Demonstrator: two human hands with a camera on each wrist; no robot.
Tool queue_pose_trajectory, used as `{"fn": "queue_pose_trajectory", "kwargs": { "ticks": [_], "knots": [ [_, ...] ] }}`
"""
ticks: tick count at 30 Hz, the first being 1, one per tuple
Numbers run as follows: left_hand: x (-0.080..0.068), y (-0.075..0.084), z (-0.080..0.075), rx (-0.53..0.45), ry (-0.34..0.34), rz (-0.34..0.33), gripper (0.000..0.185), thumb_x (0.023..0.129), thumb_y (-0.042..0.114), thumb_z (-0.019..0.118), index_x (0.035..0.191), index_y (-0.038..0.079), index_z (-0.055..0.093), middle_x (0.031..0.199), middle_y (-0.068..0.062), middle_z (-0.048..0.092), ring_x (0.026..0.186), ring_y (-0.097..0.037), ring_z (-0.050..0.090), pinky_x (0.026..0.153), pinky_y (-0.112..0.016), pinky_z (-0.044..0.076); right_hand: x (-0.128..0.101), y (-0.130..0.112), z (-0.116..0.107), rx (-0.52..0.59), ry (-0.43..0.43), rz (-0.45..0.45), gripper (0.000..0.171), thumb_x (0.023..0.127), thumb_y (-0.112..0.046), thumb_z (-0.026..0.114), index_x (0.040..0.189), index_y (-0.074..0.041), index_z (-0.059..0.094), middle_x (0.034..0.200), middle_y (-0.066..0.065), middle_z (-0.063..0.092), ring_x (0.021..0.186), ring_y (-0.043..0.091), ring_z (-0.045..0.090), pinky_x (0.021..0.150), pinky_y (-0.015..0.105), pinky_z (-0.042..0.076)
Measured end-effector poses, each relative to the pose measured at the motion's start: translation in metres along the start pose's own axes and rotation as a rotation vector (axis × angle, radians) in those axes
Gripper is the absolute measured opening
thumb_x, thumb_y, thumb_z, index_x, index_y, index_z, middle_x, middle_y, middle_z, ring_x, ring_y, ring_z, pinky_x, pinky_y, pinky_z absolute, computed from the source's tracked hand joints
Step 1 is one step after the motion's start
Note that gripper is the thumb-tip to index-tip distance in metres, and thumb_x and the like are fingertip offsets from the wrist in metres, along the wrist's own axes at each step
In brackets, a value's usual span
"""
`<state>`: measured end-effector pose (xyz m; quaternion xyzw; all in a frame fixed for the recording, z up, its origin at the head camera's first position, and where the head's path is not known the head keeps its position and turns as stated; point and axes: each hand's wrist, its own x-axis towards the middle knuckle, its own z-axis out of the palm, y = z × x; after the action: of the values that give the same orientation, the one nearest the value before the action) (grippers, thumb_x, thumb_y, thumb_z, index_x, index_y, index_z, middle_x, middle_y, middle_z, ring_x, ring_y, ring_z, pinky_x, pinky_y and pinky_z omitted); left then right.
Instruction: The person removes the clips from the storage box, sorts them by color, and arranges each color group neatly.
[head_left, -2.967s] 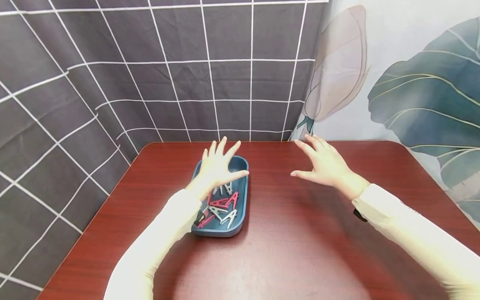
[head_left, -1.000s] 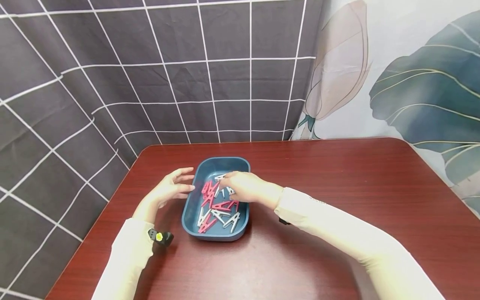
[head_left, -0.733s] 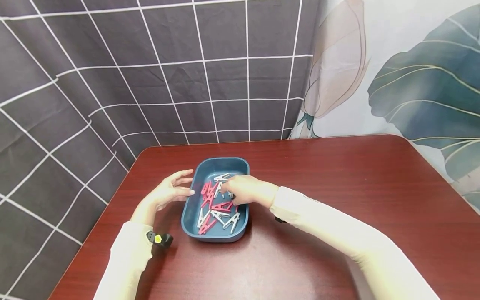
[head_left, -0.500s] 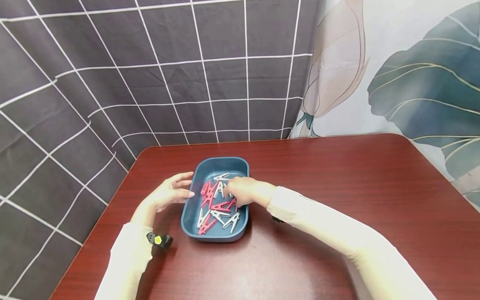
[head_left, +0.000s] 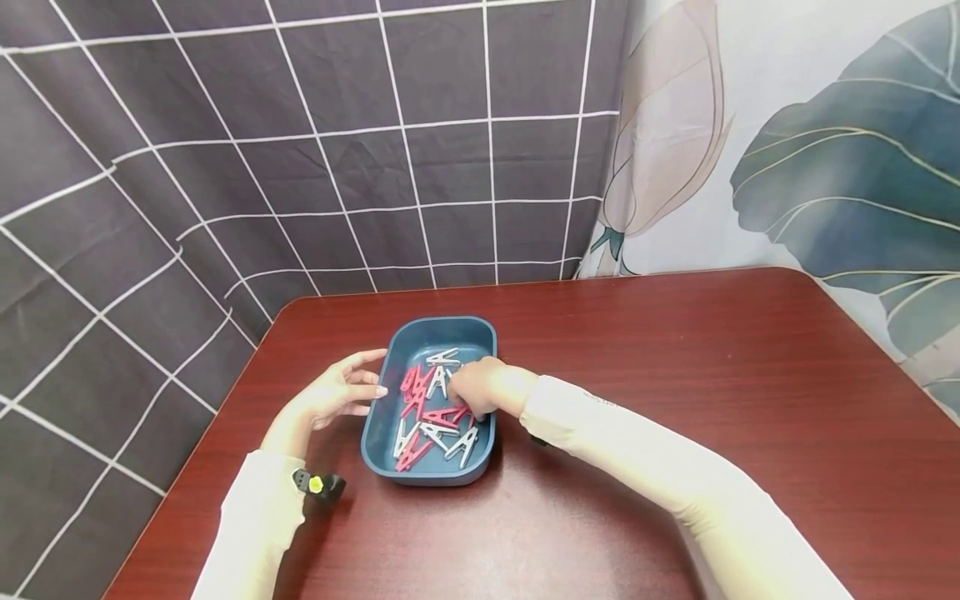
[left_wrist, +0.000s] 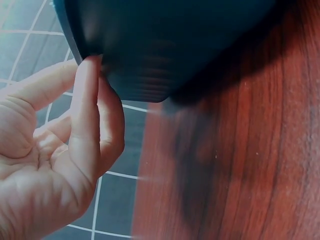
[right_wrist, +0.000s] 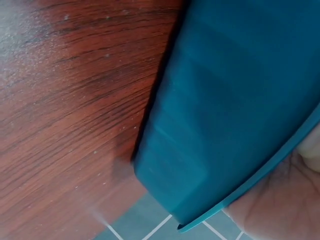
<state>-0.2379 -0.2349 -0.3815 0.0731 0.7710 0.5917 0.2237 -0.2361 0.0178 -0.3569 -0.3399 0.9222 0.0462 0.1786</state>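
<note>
A dark blue tray sits on the red-brown table and holds several red clothespins and white clothespins. My left hand is beside the tray's left side, its straight fingers touching the outer wall. My right hand reaches into the tray from the right, with fingers bent down onto the pile. Whether they pinch a clothespin is hidden. The right wrist view shows only the tray's outer wall and a bit of palm.
A grey curtain with a white grid hangs behind and left of the table, and a leaf-print curtain at the right. A small black and yellow device sits on my left wrist. The table's left edge lies close to the tray.
Both hands came down from above the table. The left settled against the tray's left wall. The right reached into the tray and sank a little deeper among the clothespins.
</note>
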Motion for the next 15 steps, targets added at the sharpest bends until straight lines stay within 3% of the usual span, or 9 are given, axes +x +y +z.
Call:
{"fn": "queue_pose_trajectory", "kwargs": {
  "ticks": [6,15],
  "knots": [
    [-0.0011,-0.0005,0.0024,0.001,-0.001,0.001,0.072,0.087,0.007,0.066,0.148,0.008,0.028,0.097,-0.006,0.061,0.083,-0.017,0.066,0.080,-0.045,0.055,-0.0033,0.0005,0.0009,0.005,0.036,-0.011,0.021,0.074,-0.009,0.078,0.067,-0.019,0.060,0.074,-0.005,0.059,0.072,0.012,0.051,0.065,0.029,0.042],
    [-0.0003,-0.0046,-0.0004,-0.021,-0.006,0.003,0.071,0.088,0.006,0.065,0.148,0.009,0.027,0.099,-0.005,0.062,0.085,-0.017,0.067,0.080,-0.043,0.055,-0.0053,0.0022,0.0020,0.056,0.095,-0.065,0.019,0.078,-0.013,0.077,0.069,-0.017,0.061,0.068,-0.006,0.054,0.069,0.012,0.050,0.061,0.026,0.040]
  ]
}}
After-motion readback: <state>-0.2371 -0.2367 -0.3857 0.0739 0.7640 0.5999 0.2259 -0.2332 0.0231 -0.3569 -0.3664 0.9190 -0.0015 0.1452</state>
